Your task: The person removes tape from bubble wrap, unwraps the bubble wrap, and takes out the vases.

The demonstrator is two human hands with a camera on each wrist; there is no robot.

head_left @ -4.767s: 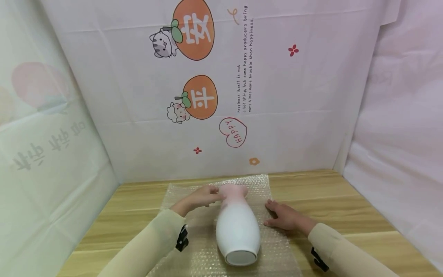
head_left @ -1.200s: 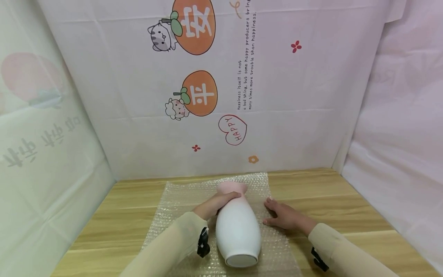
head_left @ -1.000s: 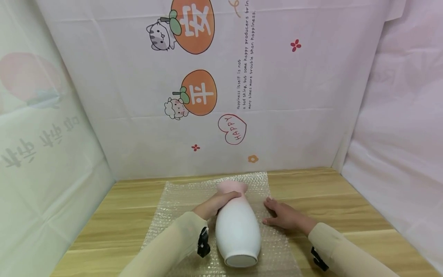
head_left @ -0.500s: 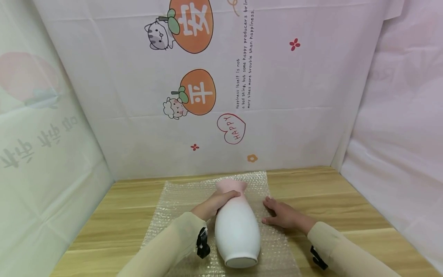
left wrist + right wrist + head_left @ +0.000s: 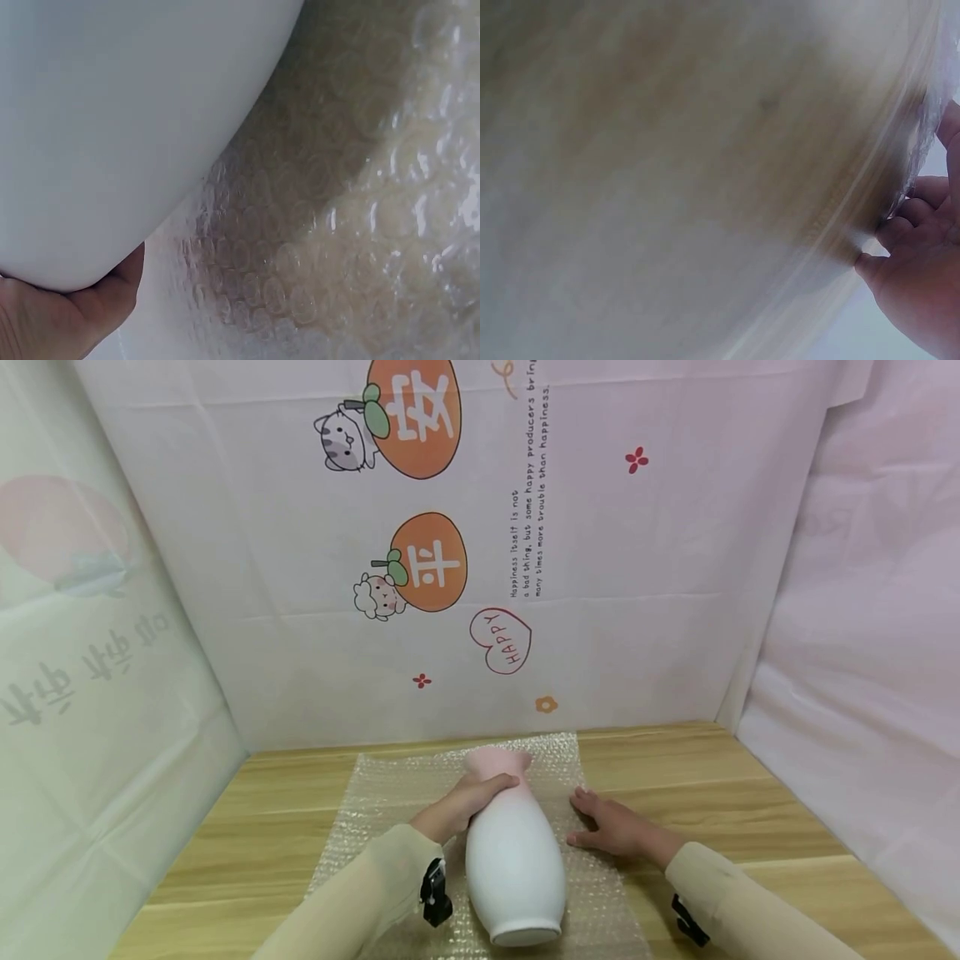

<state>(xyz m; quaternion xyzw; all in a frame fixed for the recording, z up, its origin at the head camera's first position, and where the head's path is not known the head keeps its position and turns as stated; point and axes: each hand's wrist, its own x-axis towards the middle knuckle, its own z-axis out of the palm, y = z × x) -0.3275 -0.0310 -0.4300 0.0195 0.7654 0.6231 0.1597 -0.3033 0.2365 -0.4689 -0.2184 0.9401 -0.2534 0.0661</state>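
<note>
A vase (image 5: 514,864), white with a pink neck and flared mouth, lies on its side on a sheet of clear bubble wrap (image 5: 405,802), its base toward me. My left hand (image 5: 467,802) grips the narrow neck from the left, thumb over the top. In the left wrist view, the fingers (image 5: 112,296) curve around the white vase body (image 5: 112,135), right above the bubble wrap (image 5: 300,247). My right hand (image 5: 618,828) rests on the right edge of the sheet, thumb spread from the fingers. The right wrist view shows its fingertips (image 5: 892,229) at the wrap's edge.
The wood-grain table (image 5: 720,802) extends on both sides of the sheet. White printed cloth (image 5: 637,610) hangs at the back, with more cloth to the left and right. Both sleeves carry black wrist straps (image 5: 435,893).
My left hand has moved from beside the neck to a grip around it. In the last half second the vase's mouth has shifted slightly left. The right hand has stayed in place.
</note>
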